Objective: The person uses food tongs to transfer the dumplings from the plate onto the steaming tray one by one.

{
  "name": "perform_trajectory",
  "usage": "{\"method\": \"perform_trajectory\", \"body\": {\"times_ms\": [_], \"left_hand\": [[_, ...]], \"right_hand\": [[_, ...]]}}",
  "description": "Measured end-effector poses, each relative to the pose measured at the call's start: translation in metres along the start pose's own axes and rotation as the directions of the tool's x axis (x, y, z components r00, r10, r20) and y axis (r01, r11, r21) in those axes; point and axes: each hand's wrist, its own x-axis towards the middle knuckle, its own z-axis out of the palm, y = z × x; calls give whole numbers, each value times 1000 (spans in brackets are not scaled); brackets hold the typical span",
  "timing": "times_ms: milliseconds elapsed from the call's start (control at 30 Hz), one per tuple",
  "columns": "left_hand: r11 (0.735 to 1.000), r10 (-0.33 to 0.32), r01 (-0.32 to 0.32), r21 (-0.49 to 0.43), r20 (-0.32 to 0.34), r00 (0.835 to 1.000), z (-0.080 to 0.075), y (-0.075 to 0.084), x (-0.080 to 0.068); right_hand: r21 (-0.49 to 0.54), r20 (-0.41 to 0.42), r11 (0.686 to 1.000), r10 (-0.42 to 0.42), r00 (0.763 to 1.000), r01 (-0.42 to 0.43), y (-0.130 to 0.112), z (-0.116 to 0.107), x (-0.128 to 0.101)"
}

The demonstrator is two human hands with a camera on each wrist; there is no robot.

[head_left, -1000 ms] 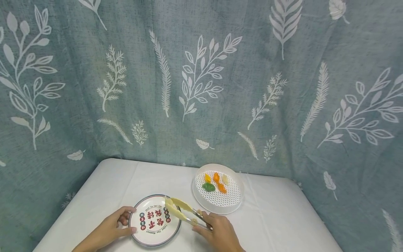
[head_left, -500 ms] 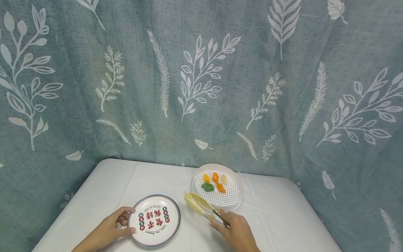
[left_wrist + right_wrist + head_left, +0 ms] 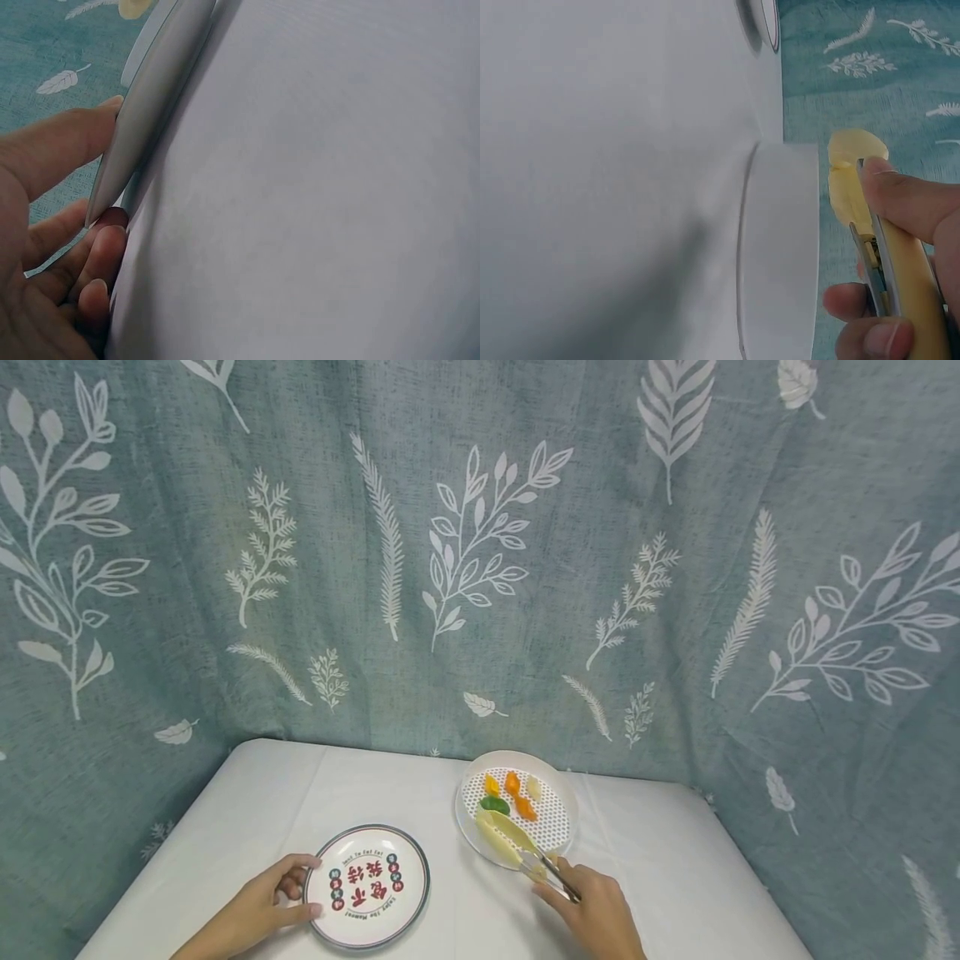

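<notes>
My left hand (image 3: 258, 902) holds the left rim of a round white plate (image 3: 367, 893) with red and green lettering. The left wrist view shows my thumb and fingers at the plate's edge (image 3: 150, 112). My right hand (image 3: 596, 906) grips a pair of tongs (image 3: 504, 837) with pale yellow heads and metal arms. Those heads hang over the near-left part of a round white perforated basket (image 3: 555, 822), close to a green dumpling-like piece (image 3: 491, 805). Whether they touch it is unclear. Beside it lie orange pieces (image 3: 525, 808), a yellow one (image 3: 491, 785) and a whitish one (image 3: 533, 788).
Both dishes stand on a table with a white cloth (image 3: 360, 785), the basket farther back and to the right of the plate. A blue-green curtain (image 3: 337, 568) with white leaf prints hangs behind and along the sides.
My right hand has carried the tongs from above the plate rightward and away from me to the basket. The left hand and the plate have stayed in place.
</notes>
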Motion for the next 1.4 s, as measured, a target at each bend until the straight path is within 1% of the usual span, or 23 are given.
{"method": "perform_trajectory", "body": {"times_ms": [167, 233, 433, 567, 800, 900, 1033, 1167, 1267, 1400], "left_hand": [[1000, -3, 3, -5, 1, 1000, -1, 0, 0], [1000, -3, 3, -6, 2, 1000, -1, 0, -1], [1000, -10, 10, -9, 3, 1000, -1, 0, 0], [1000, -13, 13, 8, 3, 1000, -1, 0, 0], [998, -55, 55, -5, -14, 998, 0, 4, 0], [998, -65, 65, 10, -25, 998, 0, 5, 0], [999, -52, 52, 7, -12, 999, 1, 3, 0], [1000, -23, 23, -11, 0, 1000, 0, 1, -1], [1000, -18, 18, -22, 0, 1000, 0, 2, -1], [1000, -17, 17, -11, -1, 1000, -2, 3, -2]], "right_hand": [[-31, -30, 1000, 6, 1000, -7, 9, -8, 2], [-53, -27, 998, 17, 999, -19, 13, -11, 4], [-107, 46, 990, 97, 994, -92, 22, -22, 10], [-138, 80, 985, 117, 990, -105, 28, -29, 15], [-143, 104, 985, 109, 989, -93, 34, -32, 21], [-142, 119, 985, 115, 986, -97, 34, -31, 24], [-154, 131, 983, 119, 984, -99, 34, -31, 28], [-158, 144, 983, 115, 983, -92, 32, -31, 32], [-163, 153, 983, 110, 982, -84, 31, -31, 34], [-170, 159, 983, 99, 982, -72, 30, -31, 37]]}}
